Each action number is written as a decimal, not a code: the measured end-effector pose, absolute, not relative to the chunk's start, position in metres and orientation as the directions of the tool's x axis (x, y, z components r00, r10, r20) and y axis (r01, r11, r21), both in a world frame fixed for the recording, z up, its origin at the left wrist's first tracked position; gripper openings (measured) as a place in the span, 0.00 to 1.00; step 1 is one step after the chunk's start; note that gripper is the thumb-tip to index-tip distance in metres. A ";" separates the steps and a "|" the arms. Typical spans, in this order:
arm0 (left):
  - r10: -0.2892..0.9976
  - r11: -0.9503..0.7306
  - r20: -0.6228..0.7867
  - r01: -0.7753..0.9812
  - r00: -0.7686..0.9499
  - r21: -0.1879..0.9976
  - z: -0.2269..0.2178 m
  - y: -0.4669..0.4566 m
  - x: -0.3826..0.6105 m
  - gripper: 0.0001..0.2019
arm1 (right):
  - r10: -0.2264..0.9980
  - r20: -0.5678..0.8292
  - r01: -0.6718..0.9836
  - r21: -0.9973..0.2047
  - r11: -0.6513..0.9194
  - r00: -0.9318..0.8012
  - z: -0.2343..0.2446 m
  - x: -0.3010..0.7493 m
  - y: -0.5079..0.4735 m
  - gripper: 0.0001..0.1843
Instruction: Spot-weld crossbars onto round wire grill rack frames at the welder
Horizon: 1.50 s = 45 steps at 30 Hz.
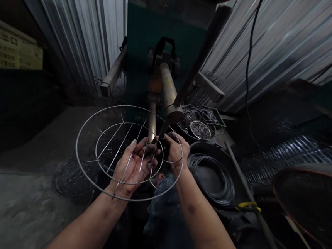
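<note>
The scene is dimly lit. Pale, streaked light is reflected by the corrugated metal wall at right, which is smeared by blur, while the yellow crate is dulled by gloom. Glints are caught along the round wire rack, rendered sharper than the stretched outer edges.

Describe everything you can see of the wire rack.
The wire rack looks like bare grey metal: a large outer ring, a smaller inner ring, short linking wires and roughly parallel bars across the middle. It is held up, left hand under the bars, right hand at its right side, near the metal rod; contact there is unclear.
</note>
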<state>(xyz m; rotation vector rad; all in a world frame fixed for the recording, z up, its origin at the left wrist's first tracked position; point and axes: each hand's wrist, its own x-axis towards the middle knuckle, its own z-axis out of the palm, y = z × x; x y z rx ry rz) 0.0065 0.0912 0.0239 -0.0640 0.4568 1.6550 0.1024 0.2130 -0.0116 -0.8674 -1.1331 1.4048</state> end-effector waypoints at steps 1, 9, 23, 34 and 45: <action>0.943 -0.067 -0.299 -0.963 -0.146 0.260 0.026 0.092 0.007 0.17 | 0.985 0.074 -0.304 -0.952 0.024 -0.154 -0.012 0.101 0.214 0.13; 0.942 -0.069 -0.296 -0.954 -0.158 0.291 0.023 0.075 0.005 0.16 | 0.945 0.013 -0.318 -0.943 -0.096 -0.326 -0.013 0.114 0.205 0.14; 0.923 0.098 -0.376 -0.901 -0.076 0.423 -0.027 0.050 -0.013 0.18 | 0.923 -0.264 -0.168 -0.933 -0.318 -0.281 -0.002 0.165 0.148 0.18; 0.732 -0.013 -0.455 -0.678 -0.507 0.735 -0.078 -0.007 -0.083 0.20 | 0.927 -0.126 0.120 -0.989 -0.089 -0.354 0.005 0.170 0.101 0.16; 0.722 0.193 -0.378 -0.356 -0.580 0.914 -0.079 -0.041 -0.103 0.15 | 0.940 0.109 0.378 -0.896 0.234 -0.323 0.037 0.157 0.059 0.15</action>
